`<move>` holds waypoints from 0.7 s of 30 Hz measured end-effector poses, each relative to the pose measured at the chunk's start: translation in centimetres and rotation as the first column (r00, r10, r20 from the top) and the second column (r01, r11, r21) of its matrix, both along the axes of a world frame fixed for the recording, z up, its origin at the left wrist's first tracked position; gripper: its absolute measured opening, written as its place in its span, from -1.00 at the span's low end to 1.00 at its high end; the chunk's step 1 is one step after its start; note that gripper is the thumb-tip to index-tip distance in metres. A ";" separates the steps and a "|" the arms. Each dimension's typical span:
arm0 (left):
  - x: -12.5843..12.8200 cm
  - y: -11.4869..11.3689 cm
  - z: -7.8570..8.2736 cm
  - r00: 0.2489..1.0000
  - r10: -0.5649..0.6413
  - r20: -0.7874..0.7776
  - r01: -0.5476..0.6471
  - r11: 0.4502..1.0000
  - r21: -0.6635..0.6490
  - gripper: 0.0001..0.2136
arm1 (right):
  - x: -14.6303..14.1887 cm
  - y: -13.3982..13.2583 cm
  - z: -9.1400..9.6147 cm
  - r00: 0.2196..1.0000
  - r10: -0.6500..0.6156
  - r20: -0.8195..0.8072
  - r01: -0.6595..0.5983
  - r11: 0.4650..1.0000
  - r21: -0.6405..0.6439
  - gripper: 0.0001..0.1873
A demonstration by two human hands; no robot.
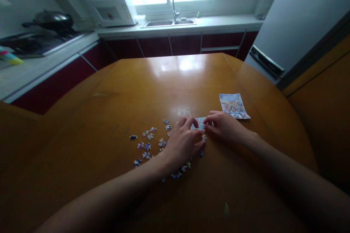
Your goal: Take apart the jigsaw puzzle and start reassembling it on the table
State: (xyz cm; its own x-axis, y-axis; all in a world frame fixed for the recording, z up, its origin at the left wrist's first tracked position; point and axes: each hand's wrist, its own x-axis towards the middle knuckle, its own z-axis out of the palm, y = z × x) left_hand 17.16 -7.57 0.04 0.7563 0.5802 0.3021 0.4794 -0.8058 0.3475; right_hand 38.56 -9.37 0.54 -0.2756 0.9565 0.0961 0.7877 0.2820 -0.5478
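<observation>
A small joined section of a jigsaw puzzle [201,120], light blue with print on it, lies flat between my hands. My left hand [183,140] rests over its left side, fingers bent and apart, covering some loose pieces. At the section's right edge, my right hand [222,125] has its fingertips pinched on a puzzle piece, mostly hidden by the fingers. Loose puzzle pieces [148,146] are scattered left of and beneath my left hand. More puzzle pieces [177,174] lie nearer to me, below the left wrist.
A printed picture sheet [234,105] lies beyond my right hand on the wooden table [153,87]. Past the table are a counter with a sink [169,23], a microwave [112,11], a stove with a wok [53,20], and a fridge [303,18] at right.
</observation>
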 end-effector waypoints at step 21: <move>0.1 0.3 -0.9 0.996 0.026 0.083 -0.028 0.999 0.022 -0.86 | 0.6 0.3 0.6 0.996 -0.036 -0.081 0.040 0.998 0.050 -0.80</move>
